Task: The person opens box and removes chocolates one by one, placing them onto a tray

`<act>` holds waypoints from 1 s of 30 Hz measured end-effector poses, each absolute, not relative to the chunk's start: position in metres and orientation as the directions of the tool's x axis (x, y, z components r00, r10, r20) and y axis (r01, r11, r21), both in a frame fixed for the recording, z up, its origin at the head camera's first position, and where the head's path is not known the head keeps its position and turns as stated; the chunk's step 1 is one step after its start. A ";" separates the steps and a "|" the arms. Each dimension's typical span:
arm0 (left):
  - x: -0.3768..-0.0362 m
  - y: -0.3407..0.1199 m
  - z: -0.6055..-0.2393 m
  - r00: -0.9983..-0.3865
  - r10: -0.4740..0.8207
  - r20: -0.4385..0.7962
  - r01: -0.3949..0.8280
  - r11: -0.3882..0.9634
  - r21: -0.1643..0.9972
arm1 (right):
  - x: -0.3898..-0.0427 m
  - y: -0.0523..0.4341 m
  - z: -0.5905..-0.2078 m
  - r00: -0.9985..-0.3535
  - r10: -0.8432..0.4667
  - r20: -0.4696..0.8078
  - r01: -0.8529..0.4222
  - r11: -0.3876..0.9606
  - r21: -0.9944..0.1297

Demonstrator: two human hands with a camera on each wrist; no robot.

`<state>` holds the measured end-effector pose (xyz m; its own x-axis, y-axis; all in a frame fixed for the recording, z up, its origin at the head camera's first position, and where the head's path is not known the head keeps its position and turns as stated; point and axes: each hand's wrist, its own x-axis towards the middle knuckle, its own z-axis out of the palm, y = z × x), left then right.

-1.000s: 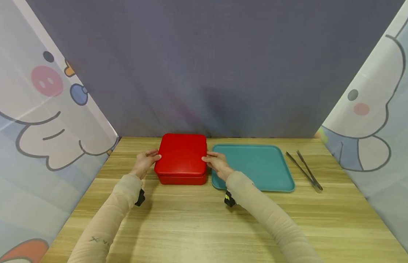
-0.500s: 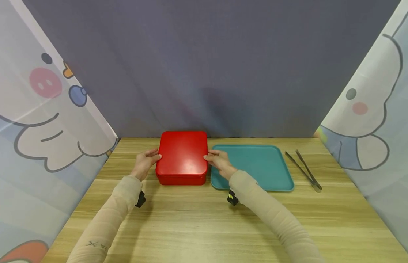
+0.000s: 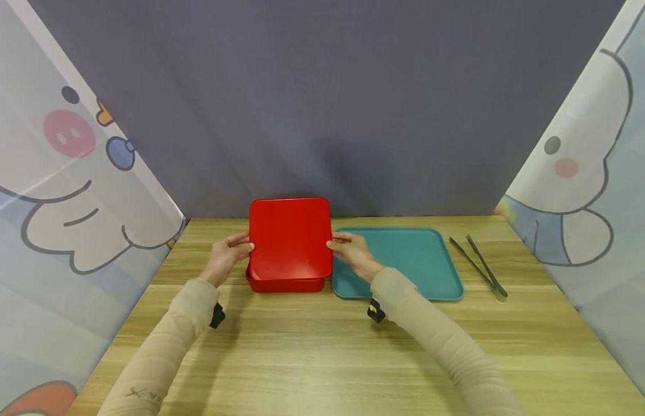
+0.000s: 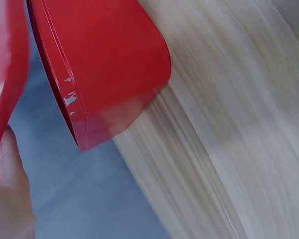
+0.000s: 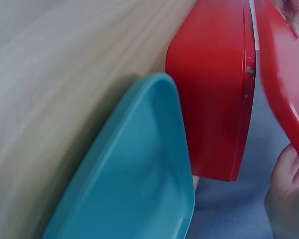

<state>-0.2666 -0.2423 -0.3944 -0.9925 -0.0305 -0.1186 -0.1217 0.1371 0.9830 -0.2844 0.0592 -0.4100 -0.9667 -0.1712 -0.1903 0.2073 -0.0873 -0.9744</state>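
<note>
L hand (image 3: pixel 228 258) & R hand (image 3: pixel 352 252) pinch the red lid (image 3: pixel 289 238) by its side edges, tilted above the box (image 3: pixel 286 283) on the table (image 3: pixel 322 358) w/ thin grips, so it may slip onto the tray (image 3: pixel 406 260).

A red box lid (image 5: pixel 281 74) is raised clear of the red box base (image 5: pixel 217 99), with a narrow gap showing between the two. Fingertips (image 5: pixel 286 186) of the right hand (image 5: pixel 289 199) touch the lid's lower edge, and more fingers appear at the top right corner. A teal tray (image 5: pixel 139 169) lies on the wooden table (image 5: pixel 55 84) just beside the base, its rim close to the red wall.
</note>
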 end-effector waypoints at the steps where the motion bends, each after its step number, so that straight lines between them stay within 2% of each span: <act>1: -0.266 -0.242 -0.395 -0.993 -0.024 -0.113 -0.115 0.141 0.983 | -0.284 0.061 -0.410 -0.968 -0.177 -0.178 0.195 -0.079 -0.978; 9: -0.259 -0.240 -0.392 -0.999 0.028 -0.038 -0.032 0.178 0.983 | -0.280 0.073 -0.407 -0.969 -0.226 -0.095 0.110 -0.054 -0.992; 17: -0.252 -0.243 -0.387 -0.994 0.075 0.084 0.102 0.302 0.948 | -0.277 0.086 -0.400 -0.964 -0.267 -0.008 0.001 0.028 -1.000; 22: -0.251 -0.243 -0.389 -0.985 0.081 0.150 0.166 0.264 0.950 | -0.275 0.090 -0.400 -0.965 -0.257 0.052 -0.077 0.086 -0.993; 26: -0.248 -0.242 -0.390 -0.984 0.063 0.168 0.178 0.240 0.954 | -0.271 0.091 -0.398 -0.970 -0.225 0.092 -0.116 0.096 -0.989; 30: -0.240 -0.241 -0.389 -0.992 0.064 0.107 0.120 0.253 0.960 | -0.265 0.089 -0.398 -0.971 -0.222 0.092 -0.108 0.060 -0.992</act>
<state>-0.2402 -0.2411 -0.3894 -0.9922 0.0643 0.1067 0.1197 0.2529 0.9601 -0.2653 0.0891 -0.3978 -0.9706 -0.2222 0.0924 -0.1082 0.0603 -0.9923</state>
